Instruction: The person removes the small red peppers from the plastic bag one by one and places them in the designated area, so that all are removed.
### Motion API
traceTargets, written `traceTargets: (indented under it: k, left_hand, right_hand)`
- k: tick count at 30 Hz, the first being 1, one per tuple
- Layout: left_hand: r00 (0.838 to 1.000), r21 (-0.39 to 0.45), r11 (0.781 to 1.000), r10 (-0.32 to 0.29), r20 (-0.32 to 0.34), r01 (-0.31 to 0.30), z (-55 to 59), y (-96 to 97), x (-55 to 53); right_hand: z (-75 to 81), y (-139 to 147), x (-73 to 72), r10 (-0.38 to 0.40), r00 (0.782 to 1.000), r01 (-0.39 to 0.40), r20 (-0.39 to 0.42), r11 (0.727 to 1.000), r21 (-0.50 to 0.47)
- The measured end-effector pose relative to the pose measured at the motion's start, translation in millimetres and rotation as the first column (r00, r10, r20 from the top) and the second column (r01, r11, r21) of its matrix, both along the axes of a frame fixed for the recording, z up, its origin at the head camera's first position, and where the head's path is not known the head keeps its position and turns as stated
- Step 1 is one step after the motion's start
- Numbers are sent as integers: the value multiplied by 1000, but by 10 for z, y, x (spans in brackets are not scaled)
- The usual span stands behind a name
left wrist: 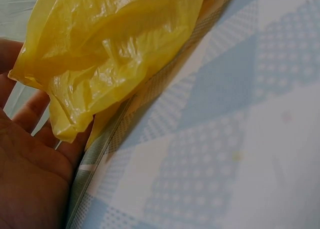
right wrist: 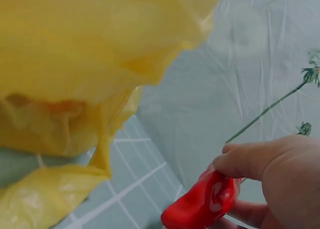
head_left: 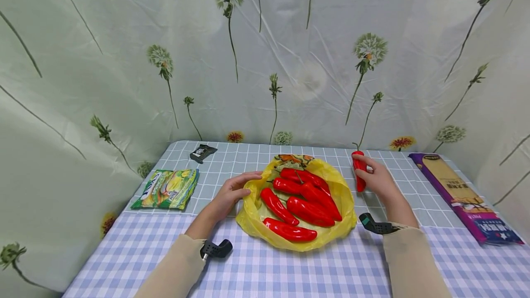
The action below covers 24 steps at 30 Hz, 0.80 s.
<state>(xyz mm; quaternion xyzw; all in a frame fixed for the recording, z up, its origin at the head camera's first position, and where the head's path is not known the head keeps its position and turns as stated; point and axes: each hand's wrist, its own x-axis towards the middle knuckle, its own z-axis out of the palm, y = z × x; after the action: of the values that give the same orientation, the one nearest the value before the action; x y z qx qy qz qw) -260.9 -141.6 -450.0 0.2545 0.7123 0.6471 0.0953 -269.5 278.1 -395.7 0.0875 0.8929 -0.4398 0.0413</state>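
A yellow plastic bag (head_left: 245,222) lies spread with its mouth up and holds several glossy red chili peppers (head_left: 308,211). At its left rim is my left hand (head_left: 225,199), fingers extended and touching the plastic. In the left wrist view, the fingers of the left hand (left wrist: 35,164) reach along the outside of the yellow bag (left wrist: 120,44). To the right of the bag, my right hand (head_left: 378,178) grips one red chili pepper (head_left: 359,171) with its stem pointing up. The right wrist view shows thumb and fingers around that chili pepper (right wrist: 200,201).
A green and yellow packet (head_left: 167,189) lies left of the left hand, with a small black packet (head_left: 203,152) behind it. Along the right edge lies a long purple and tan package (head_left: 461,192). A flower-printed curtain (head_left: 256,59) hangs behind the checkered tablecloth (head_left: 281,277).
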Motion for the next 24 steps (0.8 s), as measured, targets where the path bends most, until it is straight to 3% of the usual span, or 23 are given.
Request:
traceTargets:
  k: [12, 24]
  left_hand:
    - [1000, 0, 1000, -3, 7, 3, 12, 0, 12]
    - [1000, 10, 1000, -16, 0, 16, 13, 4, 7]
  right_hand:
    - [-148, 41, -43, -41, 999, 38, 31, 995, 87]
    - [-172, 30, -39, -2, 999, -6, 48, 985, 175]
